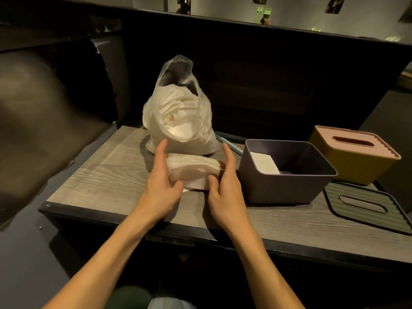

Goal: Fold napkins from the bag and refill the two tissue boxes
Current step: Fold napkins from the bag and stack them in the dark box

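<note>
Both hands, left hand (161, 175) and right hand (225, 181), clasp a napkin stack (191, 169) at table (100, 175) centre. Napkin bag (178, 117) at 12 o'clock; open grey box (287, 170) at 3 o'clock holds few napkins, lid (365, 204) off; yellow box (354, 152) closed. Refilling appears barely begun.

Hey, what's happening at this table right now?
A person squares up a stack of white folded napkins between the left hand and right hand. Behind it stands a clear plastic bag of napkins. The open dark purple tissue box holds one napkin; the yellow pink-lidded tissue box is closed.
</note>
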`<state>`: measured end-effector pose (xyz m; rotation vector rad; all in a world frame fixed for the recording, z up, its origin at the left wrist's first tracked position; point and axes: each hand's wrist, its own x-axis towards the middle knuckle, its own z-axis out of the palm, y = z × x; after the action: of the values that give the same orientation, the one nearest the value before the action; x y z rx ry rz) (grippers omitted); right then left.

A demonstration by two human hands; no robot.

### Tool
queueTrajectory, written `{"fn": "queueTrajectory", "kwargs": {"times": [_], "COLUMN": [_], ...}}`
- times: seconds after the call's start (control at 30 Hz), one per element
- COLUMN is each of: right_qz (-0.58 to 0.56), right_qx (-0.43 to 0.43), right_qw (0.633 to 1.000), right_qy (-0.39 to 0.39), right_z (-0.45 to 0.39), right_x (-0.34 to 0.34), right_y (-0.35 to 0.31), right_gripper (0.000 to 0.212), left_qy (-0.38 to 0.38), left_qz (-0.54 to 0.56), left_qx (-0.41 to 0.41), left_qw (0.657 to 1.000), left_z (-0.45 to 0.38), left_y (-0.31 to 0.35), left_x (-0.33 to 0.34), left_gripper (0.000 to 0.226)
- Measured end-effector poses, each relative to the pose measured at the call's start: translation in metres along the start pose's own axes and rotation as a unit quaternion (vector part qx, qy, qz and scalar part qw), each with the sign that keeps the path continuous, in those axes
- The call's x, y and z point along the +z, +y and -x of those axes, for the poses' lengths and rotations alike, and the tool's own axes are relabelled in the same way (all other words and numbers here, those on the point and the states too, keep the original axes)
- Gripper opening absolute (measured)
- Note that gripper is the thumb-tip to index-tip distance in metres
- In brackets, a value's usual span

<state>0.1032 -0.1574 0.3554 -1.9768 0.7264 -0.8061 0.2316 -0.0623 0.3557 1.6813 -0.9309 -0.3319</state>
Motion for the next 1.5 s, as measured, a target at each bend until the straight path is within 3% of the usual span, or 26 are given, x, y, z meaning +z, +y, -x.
{"fn": "queueTrajectory", "kwargs": {"times": [0.2,0.4,0.53,0.6,0.77,0.87,1.03,1.27,1.37,1.5], "right_qz": [0.067,-0.002,0.057,0.065,0.027,0.060,0.048,0.077,0.100,0.085], "right_qx": [-0.003,-0.017,-0.005,-0.006,0.009,0.012,-0.011,-0.088,-0.128,-0.118], "right_qw": [0.996,1.000,0.997,0.997,0.999,0.998,0.999,0.993,0.987,0.989], "right_qy": [-0.064,0.009,-0.058,-0.051,-0.015,-0.030,0.009,0.007,0.007,-0.006], "right_z": [0.000,-0.001,-0.003,-0.002,-0.005,-0.004,0.004,0.019,0.025,0.026], "right_x": [0.004,0.002,0.005,0.006,0.003,0.002,-0.004,-0.036,-0.061,-0.104], "right_y": [-0.002,0.000,0.000,0.001,0.005,0.003,-0.002,-0.023,-0.041,-0.053], "right_gripper": [0.102,0.084,0.105,0.111,0.100,0.081,0.053,0.053,0.053,0.052], "left_qy": [-0.028,0.021,-0.034,-0.038,-0.001,-0.015,-0.002,-0.025,-0.038,-0.079], "left_qz": [-0.006,0.038,0.011,-0.004,-0.001,-0.038,-0.058,0.026,0.011,0.050], "left_qx": [-0.018,0.007,-0.032,-0.041,-0.028,-0.033,-0.030,-0.047,-0.016,0.021], "left_qw": [0.999,0.999,0.999,0.998,1.000,0.999,0.998,0.998,0.999,0.995], "left_z": [-0.002,-0.001,0.001,0.002,0.002,0.003,0.002,0.007,0.009,0.006], "left_y": [-0.007,-0.009,-0.005,-0.001,0.001,0.002,0.000,0.031,0.049,0.083], "left_x": [0.003,-0.004,0.001,0.004,0.000,0.001,-0.005,-0.022,-0.021,-0.009], "left_gripper": [0.114,0.102,0.109,0.107,0.099,0.099,0.091,0.079,0.069,0.047]}}
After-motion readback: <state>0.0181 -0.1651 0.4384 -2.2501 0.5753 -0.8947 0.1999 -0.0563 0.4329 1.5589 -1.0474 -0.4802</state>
